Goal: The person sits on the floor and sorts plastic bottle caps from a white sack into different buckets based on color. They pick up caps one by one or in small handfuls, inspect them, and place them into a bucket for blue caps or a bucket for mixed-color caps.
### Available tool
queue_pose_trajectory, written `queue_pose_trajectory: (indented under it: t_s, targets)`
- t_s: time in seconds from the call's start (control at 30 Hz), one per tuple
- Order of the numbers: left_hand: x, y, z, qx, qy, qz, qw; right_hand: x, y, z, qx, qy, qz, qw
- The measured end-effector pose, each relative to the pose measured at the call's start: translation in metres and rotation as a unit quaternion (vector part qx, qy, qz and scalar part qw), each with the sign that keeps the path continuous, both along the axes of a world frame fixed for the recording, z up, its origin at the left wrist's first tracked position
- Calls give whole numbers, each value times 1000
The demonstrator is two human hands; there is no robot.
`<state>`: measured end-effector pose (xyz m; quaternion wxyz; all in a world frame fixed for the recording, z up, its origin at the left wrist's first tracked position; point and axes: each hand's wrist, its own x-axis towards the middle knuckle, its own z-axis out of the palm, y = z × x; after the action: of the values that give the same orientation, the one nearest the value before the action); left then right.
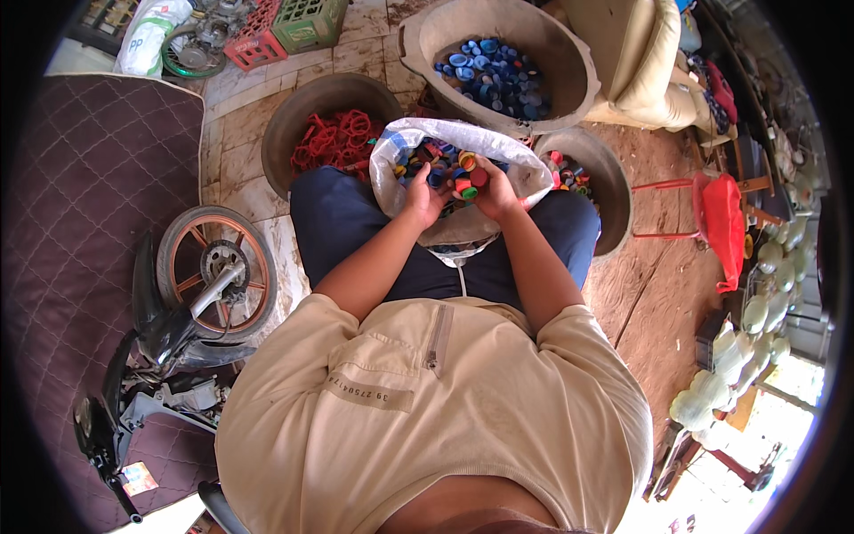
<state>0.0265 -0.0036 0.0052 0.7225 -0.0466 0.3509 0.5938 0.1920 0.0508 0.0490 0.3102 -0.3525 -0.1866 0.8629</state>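
Observation:
A white woven plastic sack (527,160) stands wide-mouthed between my knees, holding many-coloured plastic bottle caps (427,150). Over its mouth, my right hand (497,193) holds a small cluster of caps, among them a dark red cap (478,177), a green cap (470,193) and yellow and orange ones. My left hand (423,200) is cupped beside it, palm turned inward, its fingertips close to the right hand's caps. A blue cap shows between its thumb and fingers; whether it is held or lies in the sack behind is unclear.
Beyond the sack stands a large tub (580,100) with blue caps. A round basin (277,133) at left holds red plastic rings; another basin (620,193) at right has mixed caps. A motorcycle wheel (170,257), a red plastic stool (700,207) and crates (310,27) stand around.

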Motion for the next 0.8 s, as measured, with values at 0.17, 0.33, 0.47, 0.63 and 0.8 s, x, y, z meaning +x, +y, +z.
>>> queue_pose_trajectory:
  t_s: [0.17, 0.33, 0.47, 0.63, 0.8]
  targets:
    - [0, -1, -9, 43, -1, -78, 996, -3, -3, 2, 12, 0, 40, 999]
    - [6, -2, 3, -22, 34, -91, 995, -5, -5, 10, 17, -92, 71, 993]
    - [5, -5, 4, -16, 62, -136, 989, -10, -8, 21, 48, -169, 60, 983]
    - [17, -7, 17, 9, 183, -160, 970, -7, -4, 13, 105, -223, 46, 968]
    - [9, -5, -6, -11, 86, -121, 989, -8, -3, 13, 105, -224, 53, 968]
